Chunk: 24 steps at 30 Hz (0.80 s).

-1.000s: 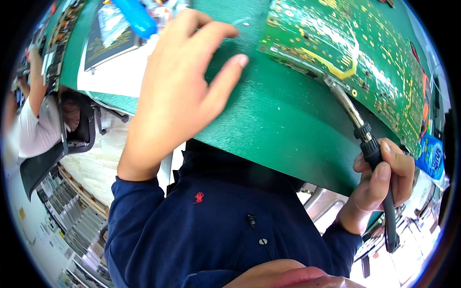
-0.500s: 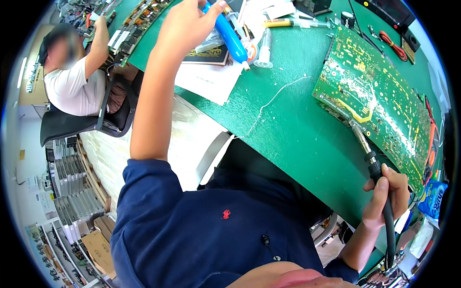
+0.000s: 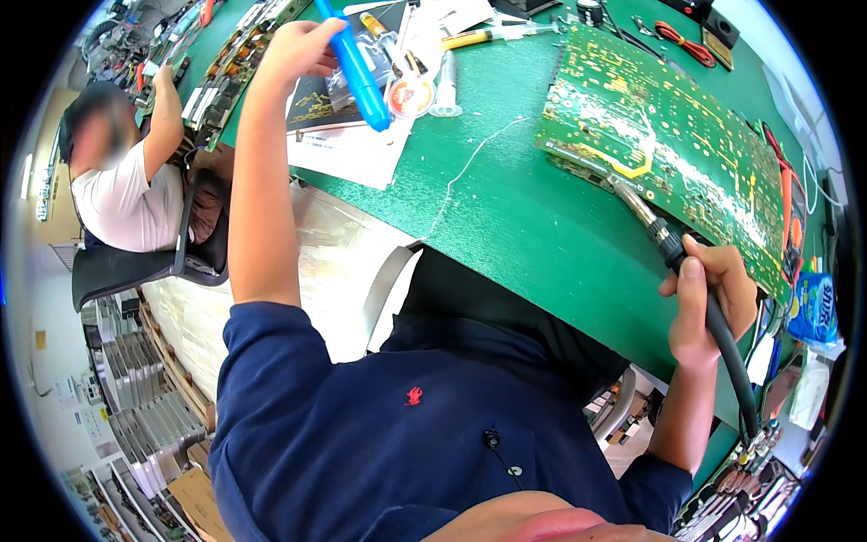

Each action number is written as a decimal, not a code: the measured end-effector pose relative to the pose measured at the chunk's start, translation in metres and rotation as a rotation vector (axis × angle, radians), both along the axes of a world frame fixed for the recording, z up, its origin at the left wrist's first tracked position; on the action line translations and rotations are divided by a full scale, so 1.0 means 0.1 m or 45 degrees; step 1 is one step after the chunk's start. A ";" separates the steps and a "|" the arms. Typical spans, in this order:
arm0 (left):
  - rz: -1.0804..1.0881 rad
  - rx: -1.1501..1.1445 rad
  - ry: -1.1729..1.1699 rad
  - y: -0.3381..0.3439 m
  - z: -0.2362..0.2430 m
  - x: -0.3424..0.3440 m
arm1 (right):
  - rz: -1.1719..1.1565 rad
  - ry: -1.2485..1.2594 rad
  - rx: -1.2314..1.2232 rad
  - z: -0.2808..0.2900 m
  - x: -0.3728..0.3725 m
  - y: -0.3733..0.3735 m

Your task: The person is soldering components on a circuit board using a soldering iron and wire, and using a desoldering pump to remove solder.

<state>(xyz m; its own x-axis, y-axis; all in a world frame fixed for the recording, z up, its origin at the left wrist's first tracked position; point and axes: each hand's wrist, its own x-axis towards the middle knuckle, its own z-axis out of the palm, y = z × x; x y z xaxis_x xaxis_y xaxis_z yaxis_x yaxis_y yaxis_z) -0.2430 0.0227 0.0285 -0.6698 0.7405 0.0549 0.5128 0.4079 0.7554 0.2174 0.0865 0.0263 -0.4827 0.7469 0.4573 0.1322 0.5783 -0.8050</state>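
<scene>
My left hand (image 3: 298,52) is closed around a blue solder sucker (image 3: 359,77), held over papers and a black booklet at the far left of the bench. The sucker slants down to the right, its lower end above the white paper. My right hand (image 3: 713,294) grips a soldering iron (image 3: 666,242) with a metal barrel and a thick black cable. Its tip meets the near left edge of a large green circuit board (image 3: 668,149), or lies just above it; I cannot tell which. The board's face shows gold traces and many solder points.
A solder spool (image 3: 412,96), a clear syringe tube (image 3: 446,86) and a yellow syringe (image 3: 488,36) lie beyond the sucker. A white thread (image 3: 465,172) crosses the green bench (image 3: 506,235). Red leads (image 3: 685,43) are at the back; a blue packet (image 3: 813,307) stands right. Another person (image 3: 126,194) sits left.
The whole view has shifted, so the bench things appear farther left. My left hand has drawn the solder sucker slightly left over the papers. The soldering iron stays at the board's edge.
</scene>
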 end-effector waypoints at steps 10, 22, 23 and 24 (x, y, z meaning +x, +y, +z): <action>-0.087 1.180 -0.676 -0.58 0.29 0.52 | 0.073 -0.037 0.058 0.00 0.01 0.03; -0.777 1.729 -1.078 -0.16 0.26 2.09 | 0.031 -0.046 -0.018 -0.03 0.01 -0.01; -0.814 1.698 -0.959 -0.14 0.22 2.08 | 0.021 -0.022 -0.030 -0.03 0.01 -0.01; -0.847 1.670 -0.841 -0.12 0.19 2.08 | 0.012 0.002 -0.042 -0.02 -0.01 -0.01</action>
